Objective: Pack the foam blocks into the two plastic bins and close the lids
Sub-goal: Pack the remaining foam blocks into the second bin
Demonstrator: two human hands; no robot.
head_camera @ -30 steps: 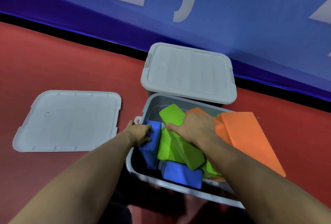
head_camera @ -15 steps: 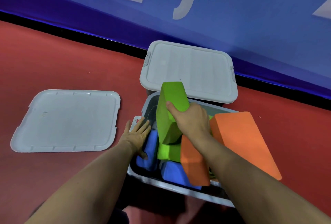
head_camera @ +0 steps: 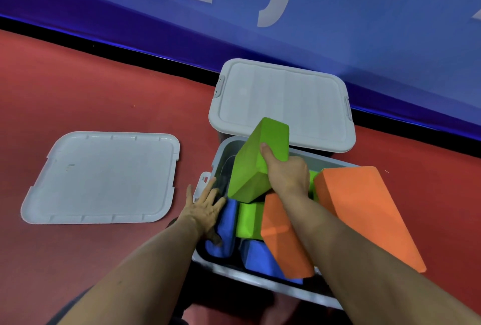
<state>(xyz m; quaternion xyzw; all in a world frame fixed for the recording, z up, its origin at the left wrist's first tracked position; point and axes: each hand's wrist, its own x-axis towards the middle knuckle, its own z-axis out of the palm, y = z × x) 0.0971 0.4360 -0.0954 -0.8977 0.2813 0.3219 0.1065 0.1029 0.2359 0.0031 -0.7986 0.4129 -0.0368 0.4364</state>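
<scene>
While our right hand grips the raised green foam block, thumb on its near face and fingers curled behind, our left hand lies with fingers spread and straight on a blue block at the open bin's left wall. We should turn the green block flat and lower it into the bin's far left gap, keeping the blue one pinned. Two orange blocks jut above that bin's rim and need reseating before its loose lid, left of it, will close.
</scene>
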